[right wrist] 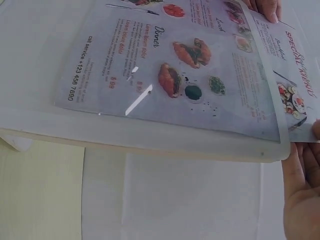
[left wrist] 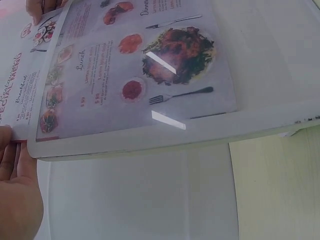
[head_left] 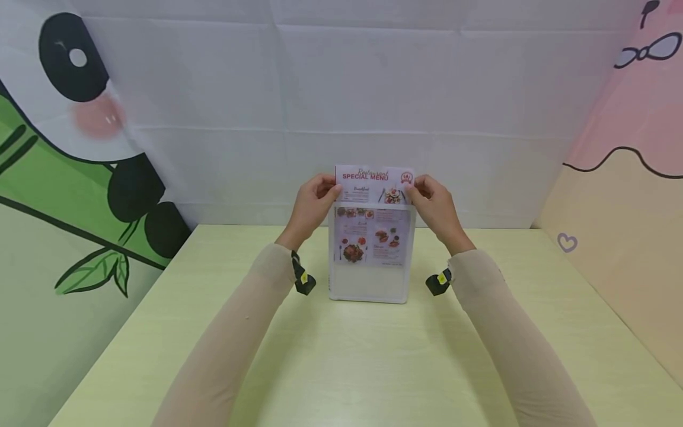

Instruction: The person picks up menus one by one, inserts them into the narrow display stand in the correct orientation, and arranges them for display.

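Observation:
A white-framed upright sign holder [head_left: 368,284] with a clear front stands on the table. Partly inside it is a printed restaurant menu [head_left: 368,185], its top strip sticking out above the frame's upper edge and its lower part showing through the clear front. My left hand [head_left: 313,201] pinches the menu's left edge between thumb and fingers, just above the holder. On the opposite side my right hand [head_left: 434,204] pinches the right edge at about the same height. In the left wrist view, the menu's bottom edge lies well short of the holder's base.
The pale wood-look table [head_left: 341,367] runs back to a white cloth backdrop [head_left: 368,77]. Painted panels rise on both sides, a green and white cartoon [head_left: 69,237] at left and a pink and cream one [head_left: 624,196] at right.

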Tool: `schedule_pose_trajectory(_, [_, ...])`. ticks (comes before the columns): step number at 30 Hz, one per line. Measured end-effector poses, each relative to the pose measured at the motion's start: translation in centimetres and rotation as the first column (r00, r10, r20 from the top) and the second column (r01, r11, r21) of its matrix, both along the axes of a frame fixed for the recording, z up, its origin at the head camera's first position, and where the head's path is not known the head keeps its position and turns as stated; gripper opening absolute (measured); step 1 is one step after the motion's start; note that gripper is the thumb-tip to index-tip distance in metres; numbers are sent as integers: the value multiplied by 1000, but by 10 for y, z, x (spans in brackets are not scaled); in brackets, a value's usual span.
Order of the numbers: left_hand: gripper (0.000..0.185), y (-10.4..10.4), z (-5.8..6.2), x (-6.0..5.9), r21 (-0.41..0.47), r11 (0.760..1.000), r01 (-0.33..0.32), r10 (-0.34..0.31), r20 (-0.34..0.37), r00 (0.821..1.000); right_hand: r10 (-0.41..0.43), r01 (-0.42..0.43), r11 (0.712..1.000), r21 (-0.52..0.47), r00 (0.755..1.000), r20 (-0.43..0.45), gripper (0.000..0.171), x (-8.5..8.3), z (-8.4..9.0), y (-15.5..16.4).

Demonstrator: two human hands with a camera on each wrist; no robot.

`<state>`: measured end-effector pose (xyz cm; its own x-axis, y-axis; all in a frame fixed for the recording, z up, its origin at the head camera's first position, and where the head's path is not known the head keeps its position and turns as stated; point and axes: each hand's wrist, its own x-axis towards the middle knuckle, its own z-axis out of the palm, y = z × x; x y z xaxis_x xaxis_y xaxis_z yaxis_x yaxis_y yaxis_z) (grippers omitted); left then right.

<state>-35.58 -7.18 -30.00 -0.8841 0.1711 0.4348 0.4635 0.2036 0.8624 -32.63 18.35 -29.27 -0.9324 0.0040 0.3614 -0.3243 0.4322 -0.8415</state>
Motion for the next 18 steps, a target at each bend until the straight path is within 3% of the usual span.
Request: schedule_pose_trajectory(18, [23, 0, 1, 3, -21, 1000, -8, 8, -3, 1000, -3, 3, 1000, -12, 1000, -20, 33, -1, 0, -1])
